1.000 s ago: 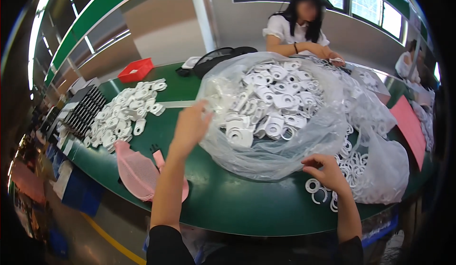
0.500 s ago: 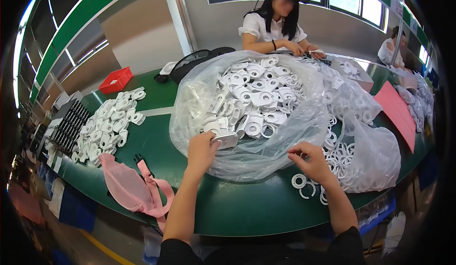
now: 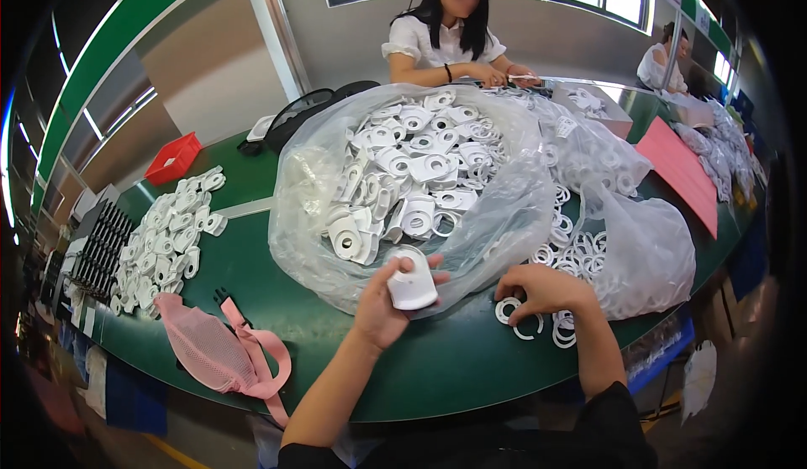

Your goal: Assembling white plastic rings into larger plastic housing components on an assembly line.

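Note:
In my left hand point(image 3: 388, 301) lies a white plastic part point(image 3: 412, 286), rounded at one end, held between thumb and fingers just above the near rim of the bag. My right hand point(image 3: 545, 291) reaches down to the table, its thumb and fingertips at the edges of a flat white ring point(image 3: 507, 311). An open-sided ring point(image 3: 530, 328) lies right beside it. A large clear plastic bag point(image 3: 294, 217) stands open in front of me, heaped with white plastic parts point(image 3: 429, 145) that have round holes.
More rings point(image 3: 580, 255) spill beside a second clear bag point(image 3: 647, 255) on the right. At left are a pile of white parts point(image 3: 168, 242), black stacked trays point(image 3: 99, 246), a red bin point(image 3: 173, 158) and a pink bag point(image 3: 206, 343). A co-worker point(image 3: 445, 40) sits across the green table point(image 3: 336, 376).
My left hand has drawn the white part back from the heap and turned palm up. My right hand has come down to the ring on the table. The view has shifted slightly right.

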A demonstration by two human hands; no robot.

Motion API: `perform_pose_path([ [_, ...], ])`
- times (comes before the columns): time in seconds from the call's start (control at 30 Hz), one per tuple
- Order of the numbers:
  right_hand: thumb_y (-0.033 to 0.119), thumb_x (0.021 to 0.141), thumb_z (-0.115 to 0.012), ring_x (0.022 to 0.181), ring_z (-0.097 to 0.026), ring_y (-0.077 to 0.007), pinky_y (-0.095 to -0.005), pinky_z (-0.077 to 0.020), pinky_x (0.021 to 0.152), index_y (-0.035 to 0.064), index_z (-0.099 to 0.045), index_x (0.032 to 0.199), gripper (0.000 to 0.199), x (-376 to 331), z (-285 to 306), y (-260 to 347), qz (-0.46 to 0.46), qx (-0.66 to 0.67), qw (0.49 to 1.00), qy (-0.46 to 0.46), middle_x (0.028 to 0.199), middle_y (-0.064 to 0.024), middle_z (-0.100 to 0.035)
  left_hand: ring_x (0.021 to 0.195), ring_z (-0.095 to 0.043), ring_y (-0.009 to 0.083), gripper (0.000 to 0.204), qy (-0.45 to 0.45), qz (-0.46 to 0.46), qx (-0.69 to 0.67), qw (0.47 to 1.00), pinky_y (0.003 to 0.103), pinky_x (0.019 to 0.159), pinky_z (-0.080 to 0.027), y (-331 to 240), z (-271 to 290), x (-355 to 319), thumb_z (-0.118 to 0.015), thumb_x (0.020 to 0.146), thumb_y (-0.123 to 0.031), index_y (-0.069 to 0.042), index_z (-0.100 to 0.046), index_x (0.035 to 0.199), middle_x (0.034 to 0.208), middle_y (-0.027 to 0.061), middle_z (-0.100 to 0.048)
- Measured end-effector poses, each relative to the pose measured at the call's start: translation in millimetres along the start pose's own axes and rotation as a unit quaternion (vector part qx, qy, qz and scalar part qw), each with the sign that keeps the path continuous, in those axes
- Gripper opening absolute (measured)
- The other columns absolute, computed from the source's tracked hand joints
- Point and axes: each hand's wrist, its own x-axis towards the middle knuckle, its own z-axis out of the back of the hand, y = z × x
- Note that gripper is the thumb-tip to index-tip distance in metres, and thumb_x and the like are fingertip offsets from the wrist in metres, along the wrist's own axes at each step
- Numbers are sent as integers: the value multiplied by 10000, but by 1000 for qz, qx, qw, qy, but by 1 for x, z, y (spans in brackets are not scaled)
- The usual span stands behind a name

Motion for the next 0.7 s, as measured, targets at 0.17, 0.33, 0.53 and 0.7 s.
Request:
perform_pose_path([
  [0.17, 179, 644, -802, 740, -561, -138, -252, -464, 673, 42, -628, 939, 369, 1, 10, 5, 26, 103, 987, -116, 838, -47, -591, 1057, -567, 332, 514, 15, 162, 111, 980, 392, 757, -517, 34, 1, -2, -404, 934, -448, -64, -412, 1276, 1267, 195, -499],
  [0.33, 158, 684, -787, 820, -572, -157, -274, -466, 712, 44, -630, 976, 351, 10, -2, 25, 157, 148, 971, -99, 960, -40, -618, 979, -615, 268, 501, 78, 206, 77, 972, 343, 701, -565, 52, -17, -7, -476, 936, -355, -105, -301, 1334, 1152, 107, -551],
  [0.53, 126, 706, -755, 774, -596, -134, -245, -459, 671, 64, -672, 884, 206, 2, 9, 14, 49, 129, 982, -129, 863, -26, -647, 886, -643, 261, 389, 12, 153, 150, 977, 275, 559, -529, 43, -8, -6, -414, 964, -302, -49, -369, 1258, 1136, 189, -581],
  [0.7, 178, 637, -762, 622, -629, -202, -320, -475, 569, 35, -677, 763, 208, -13, 7, -2, -66, 30, 997, 26, 684, -75, -654, 848, -645, 281, 453, -29, 101, 122, 987, 276, 522, -496, 30, -4, -4, -331, 973, -403, -40, -399, 1236, 1121, 229, -577],
])
